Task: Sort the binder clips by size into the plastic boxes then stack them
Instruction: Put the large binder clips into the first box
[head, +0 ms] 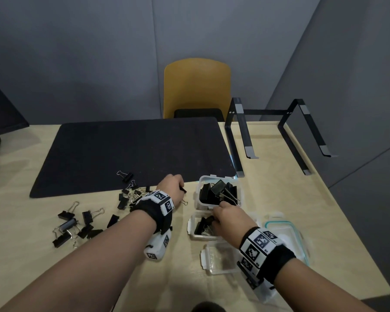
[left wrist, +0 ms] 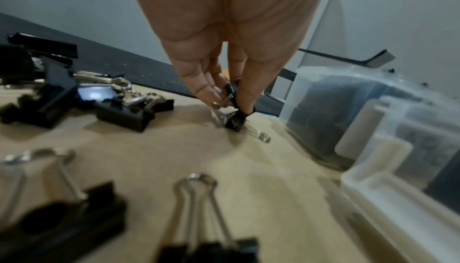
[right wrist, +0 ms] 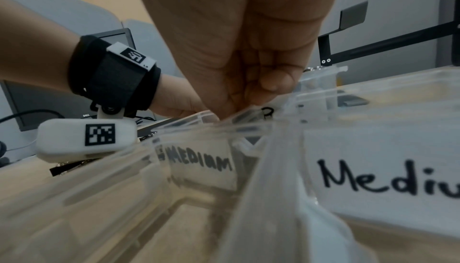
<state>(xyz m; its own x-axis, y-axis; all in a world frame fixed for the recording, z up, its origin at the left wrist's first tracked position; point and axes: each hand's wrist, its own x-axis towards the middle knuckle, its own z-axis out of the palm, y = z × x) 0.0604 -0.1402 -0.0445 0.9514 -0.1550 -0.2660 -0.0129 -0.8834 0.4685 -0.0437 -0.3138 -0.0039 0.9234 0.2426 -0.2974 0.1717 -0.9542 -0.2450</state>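
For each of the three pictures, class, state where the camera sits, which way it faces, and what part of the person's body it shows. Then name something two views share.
Head: worn high, facing down at the table; shows both forearms.
Left wrist: low, facing along the left hand pinching a small binder clip.
Right wrist: low among the plastic boxes; shows the right hand, fingers curled.
Shared: the head view also shows that clip.
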